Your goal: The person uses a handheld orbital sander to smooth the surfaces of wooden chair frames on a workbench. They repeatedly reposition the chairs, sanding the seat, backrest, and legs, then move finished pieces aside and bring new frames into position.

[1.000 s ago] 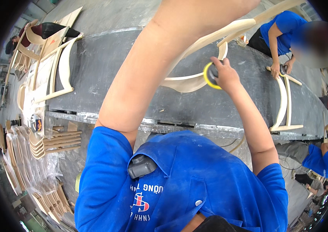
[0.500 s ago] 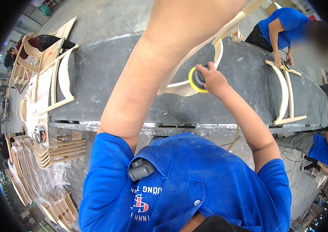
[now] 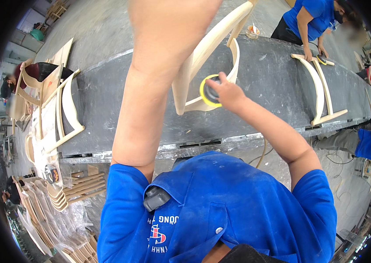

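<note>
A pale wooden chair frame [image 3: 221,29] stands tilted on the dark table in front of me, with a curved rail and several legs. My right hand [image 3: 231,94] is closed around a round sander [image 3: 204,91] with a yellow rim. The sander is at the frame's lower curved rail, and I cannot tell whether its pad touches the wood. My left hand [image 3: 174,22] is large and close at the top, next to the frame's upper part. Its fingers are cut off by the picture edge, so what they grip is hidden.
The dark table [image 3: 120,109] runs across the view. Another wooden frame [image 3: 321,96] lies at right, where a co-worker in blue [image 3: 310,19] works with a sander. More frames [image 3: 69,103] stand at left; stacked wooden parts [image 3: 80,190] sit below them. A small bowl [image 3: 252,32] is at the far edge.
The chair frame has turned, so its broad rail shows more beside my left forearm. My left arm and my right hand with the sander have shifted left in the picture; the whole view has shifted slightly.
</note>
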`<control>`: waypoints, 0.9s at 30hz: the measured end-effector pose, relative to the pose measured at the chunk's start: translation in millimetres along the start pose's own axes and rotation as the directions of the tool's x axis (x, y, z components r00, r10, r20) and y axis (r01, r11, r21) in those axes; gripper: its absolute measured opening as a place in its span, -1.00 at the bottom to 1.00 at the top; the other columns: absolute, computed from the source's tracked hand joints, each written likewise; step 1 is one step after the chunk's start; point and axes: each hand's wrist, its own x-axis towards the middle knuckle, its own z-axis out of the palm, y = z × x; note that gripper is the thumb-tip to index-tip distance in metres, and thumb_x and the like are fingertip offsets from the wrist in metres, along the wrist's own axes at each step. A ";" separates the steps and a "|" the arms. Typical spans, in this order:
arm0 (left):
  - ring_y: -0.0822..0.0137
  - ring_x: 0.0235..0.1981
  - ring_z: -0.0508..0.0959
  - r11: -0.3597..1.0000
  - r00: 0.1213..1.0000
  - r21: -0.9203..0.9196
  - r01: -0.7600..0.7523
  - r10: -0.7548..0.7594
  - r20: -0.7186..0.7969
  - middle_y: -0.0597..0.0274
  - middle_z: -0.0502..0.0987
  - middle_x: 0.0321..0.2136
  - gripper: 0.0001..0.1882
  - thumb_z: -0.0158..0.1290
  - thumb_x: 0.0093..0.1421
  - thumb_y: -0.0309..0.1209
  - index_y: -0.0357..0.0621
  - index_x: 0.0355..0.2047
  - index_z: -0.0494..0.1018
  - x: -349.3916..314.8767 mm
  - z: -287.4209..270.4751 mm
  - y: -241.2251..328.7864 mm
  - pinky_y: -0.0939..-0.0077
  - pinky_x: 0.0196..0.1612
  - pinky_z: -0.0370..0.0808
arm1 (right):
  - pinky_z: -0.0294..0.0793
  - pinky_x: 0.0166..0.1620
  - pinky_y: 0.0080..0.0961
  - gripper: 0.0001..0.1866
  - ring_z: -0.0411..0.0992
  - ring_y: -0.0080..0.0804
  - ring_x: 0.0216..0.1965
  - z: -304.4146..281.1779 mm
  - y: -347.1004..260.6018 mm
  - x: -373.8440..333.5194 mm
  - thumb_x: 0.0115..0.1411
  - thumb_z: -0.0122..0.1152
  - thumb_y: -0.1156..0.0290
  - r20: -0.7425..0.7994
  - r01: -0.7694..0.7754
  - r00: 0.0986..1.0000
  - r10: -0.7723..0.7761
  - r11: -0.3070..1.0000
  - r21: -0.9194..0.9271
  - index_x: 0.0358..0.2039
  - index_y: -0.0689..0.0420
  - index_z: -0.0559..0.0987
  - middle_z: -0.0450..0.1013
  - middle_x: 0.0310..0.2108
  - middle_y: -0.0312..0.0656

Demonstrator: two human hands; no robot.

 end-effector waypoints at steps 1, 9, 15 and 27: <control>0.47 -0.47 0.48 1.000 1.000 -0.004 0.027 -0.027 -0.004 0.25 0.48 -0.46 -0.60 0.13 -0.02 -0.53 -0.35 -0.12 0.40 -1.9 -2.5 1.1 0.56 -0.38 0.44 | 0.58 -0.18 -0.20 -0.30 0.52 0.03 -0.24 -4.0 9.1 1.3 0.05 0.16 0.57 -0.018 -0.050 0.999 0.049 0.998 -0.041 0.22 -0.21 0.31 0.21 0.05 0.05; 0.50 -0.61 0.47 0.996 0.998 0.063 0.063 -0.063 -0.017 0.29 0.46 -0.55 -0.65 0.16 -0.01 -0.54 -0.29 -0.17 0.38 -3.6 -1.4 1.0 0.61 -0.54 0.42 | 0.60 -0.18 -0.24 -0.38 0.55 0.00 -0.20 -7.4 -4.2 1.5 0.13 0.04 0.57 -0.040 -0.127 0.992 0.122 0.978 -0.166 0.20 -0.24 0.34 0.17 0.17 0.11; 0.48 -0.64 0.47 0.988 0.995 0.146 0.050 -0.036 -0.095 0.26 0.47 -0.56 -0.69 0.13 0.01 -0.56 -0.28 -0.20 0.37 -8.2 18.0 1.5 0.62 -0.56 0.42 | 0.53 -0.02 -0.23 -0.42 0.50 0.03 -0.08 8.2 -38.5 -0.1 0.18 0.01 0.47 0.176 0.082 0.981 -0.081 0.997 0.005 0.24 -0.18 0.31 0.16 0.16 0.17; 0.44 -0.65 0.48 0.984 0.991 0.117 0.134 -0.129 -0.046 0.18 0.49 -0.57 -0.69 0.19 0.02 -0.55 -0.29 -0.29 0.30 -12.3 1.0 -6.7 0.58 -0.53 0.37 | 0.58 -0.13 -0.32 -0.42 0.54 -0.05 -0.14 -26.9 11.4 29.4 0.16 0.08 0.49 0.162 -0.144 0.968 0.191 0.954 -0.264 0.21 -0.15 0.31 0.20 0.11 0.07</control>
